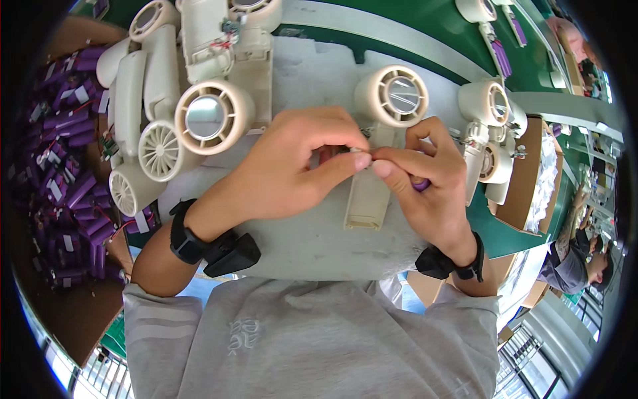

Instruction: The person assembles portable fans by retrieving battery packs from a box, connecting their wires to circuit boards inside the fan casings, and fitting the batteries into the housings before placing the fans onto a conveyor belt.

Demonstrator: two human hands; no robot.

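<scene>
My left hand [292, 163] is closed in a pinch over the middle of the work mat. A tiny pale piece, perhaps a wire connector, shows at its fingertips but is mostly hidden. My right hand [432, 179] meets it there, thumb and forefinger pressed together. A purple battery pack [420, 184] peeks out from under that hand's curled fingers. Beneath both hands lies a cream plastic housing, its round slotted head [392, 96] pointing away from me and its open handle shell [367, 206] towards me.
Several cream housings [216, 116] crowd the left, next to a cardboard box [73, 319] heaped with purple battery packs [73, 186]. More housings [484, 103] and an open carton [522, 179] stand right. A grey mat [299, 246] covers the green table [425, 33]. Another person [575, 266] is at far right.
</scene>
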